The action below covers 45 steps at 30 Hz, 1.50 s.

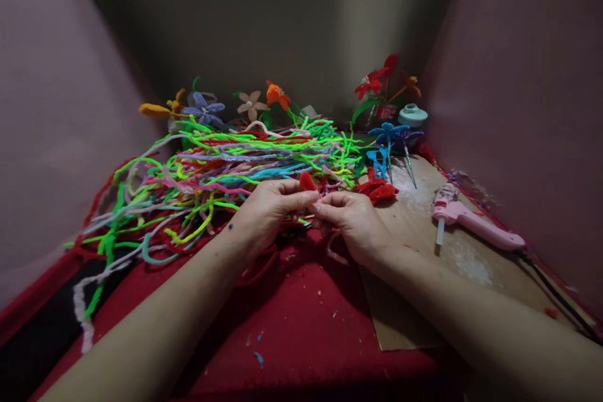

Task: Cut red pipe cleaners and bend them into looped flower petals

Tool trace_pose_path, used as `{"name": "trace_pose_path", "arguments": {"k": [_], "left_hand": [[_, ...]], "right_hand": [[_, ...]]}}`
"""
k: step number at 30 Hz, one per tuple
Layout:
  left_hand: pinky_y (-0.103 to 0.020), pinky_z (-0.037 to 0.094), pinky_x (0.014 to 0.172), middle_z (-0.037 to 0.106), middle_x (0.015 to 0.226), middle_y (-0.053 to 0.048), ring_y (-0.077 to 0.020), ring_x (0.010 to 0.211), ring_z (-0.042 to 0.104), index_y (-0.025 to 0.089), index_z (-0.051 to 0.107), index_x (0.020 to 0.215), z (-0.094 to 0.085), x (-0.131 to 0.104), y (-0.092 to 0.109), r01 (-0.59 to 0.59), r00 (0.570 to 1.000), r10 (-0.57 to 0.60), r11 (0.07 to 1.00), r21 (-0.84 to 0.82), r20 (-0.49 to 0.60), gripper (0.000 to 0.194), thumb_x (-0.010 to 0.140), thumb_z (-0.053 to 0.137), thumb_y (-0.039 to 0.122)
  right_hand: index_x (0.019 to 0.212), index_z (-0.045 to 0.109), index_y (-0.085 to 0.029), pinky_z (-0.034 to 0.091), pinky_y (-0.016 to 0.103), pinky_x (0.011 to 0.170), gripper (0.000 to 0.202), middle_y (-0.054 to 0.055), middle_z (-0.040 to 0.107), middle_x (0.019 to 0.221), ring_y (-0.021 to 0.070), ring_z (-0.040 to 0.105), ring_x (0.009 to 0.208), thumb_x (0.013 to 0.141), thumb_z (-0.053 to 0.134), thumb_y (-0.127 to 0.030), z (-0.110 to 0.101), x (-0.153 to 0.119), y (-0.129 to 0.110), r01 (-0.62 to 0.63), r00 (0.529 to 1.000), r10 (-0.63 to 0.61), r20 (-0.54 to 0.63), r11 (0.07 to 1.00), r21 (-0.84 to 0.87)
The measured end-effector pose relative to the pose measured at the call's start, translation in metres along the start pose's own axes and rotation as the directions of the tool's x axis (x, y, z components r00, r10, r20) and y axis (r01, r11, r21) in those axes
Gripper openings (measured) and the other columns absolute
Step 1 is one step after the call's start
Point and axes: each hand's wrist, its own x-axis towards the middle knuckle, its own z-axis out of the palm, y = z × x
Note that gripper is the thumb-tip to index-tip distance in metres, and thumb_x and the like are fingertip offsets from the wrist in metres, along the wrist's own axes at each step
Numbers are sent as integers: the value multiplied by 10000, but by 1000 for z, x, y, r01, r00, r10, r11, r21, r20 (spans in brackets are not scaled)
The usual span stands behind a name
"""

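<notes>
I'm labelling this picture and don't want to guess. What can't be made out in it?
In the head view:
- Lower part of the red fuzzy piece: hidden by the left hand.
- What the right hand pinches, if anything: hidden by its fingers.
- Far end of the black cord: cut off by the right edge.
- Blue scrap: too small to identify.

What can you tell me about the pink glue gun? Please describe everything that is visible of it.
The pink glue gun looks like smooth plastic, with dark markings on its body. It lies on the brown board at the right, its handle stretching toward the lower right. A pale, translucent stick juts from the body toward the viewer, and a black cord leaves the handle's end. Neither the left nor the right of the hands touches it. Whether it is hot cannot be seen.
</notes>
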Motion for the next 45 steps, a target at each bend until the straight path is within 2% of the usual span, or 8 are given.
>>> {"name": "trace_pose_path", "arguments": {"k": [6,11,15,22,26,29,33,45], "left_hand": [[-232,422,566,643,655,-13,-120,577,560,127,658,717,1,-2,1,10,995,8,983,185,-97,164,667,677,282],[-220,385,560,624,652,10,-110,588,530,137,659,726,6,-2,-1,-73,989,114,931,357,-96,160,698,632,292],[-220,364,571,582,602,24,-108,598,493,147,638,641,10,-2,-1,-134,954,258,820,556,-151,118,701,601,242],[-201,348,484,581,582,37,-77,483,468,150,632,712,-7,0,15,24,998,-3,946,324,-65,132,635,675,248],[-214,385,534,620,648,9,-97,545,519,138,634,741,-11,0,16,9,999,8,948,317,-52,139,632,667,218],[-219,383,541,606,645,13,-100,551,512,140,623,735,-9,-2,17,5,1000,-1,946,324,-13,110,653,639,211],[-206,342,521,558,611,31,-80,529,459,143,606,699,-8,-4,18,-16,999,3,929,369,33,69,662,624,198],[-205,376,545,601,709,6,-104,620,513,150,611,773,-3,-5,16,-64,997,77,900,431,-12,145,689,638,265]], "right_hand": [[626,539,-143,317,178,337,169,-7,580,522,54,449,361,694,631,-267,0,-2,0,-67,996,67,53,998,-5],[626,507,-166,232,183,236,131,-25,548,477,62,385,279,703,581,-240,0,-2,2,-141,988,140,65,990,0],[609,483,-176,225,189,221,119,-39,523,434,57,344,235,696,555,-213,0,-1,4,-155,987,156,51,988,-21],[640,500,-169,279,185,288,147,-15,557,470,65,417,311,706,598,-255,-1,-2,-1,-107,994,107,29,994,9],[652,500,-161,370,205,386,149,11,606,541,88,509,410,684,620,-243,-2,-1,-7,-126,988,124,92,992,15],[689,558,-137,409,221,504,125,-10,592,604,80,525,508,648,650,-213,-3,0,-8,-31,996,30,83,999,15],[704,622,-123,348,229,529,150,-12,562,651,76,468,561,653,668,-257,-5,3,-7,83,996,-81,42,995,-51],[666,592,-144,276,242,489,119,-32,498,578,76,389,503,653,640,-251,-3,5,-3,77,997,-77,0,996,-43]]}}
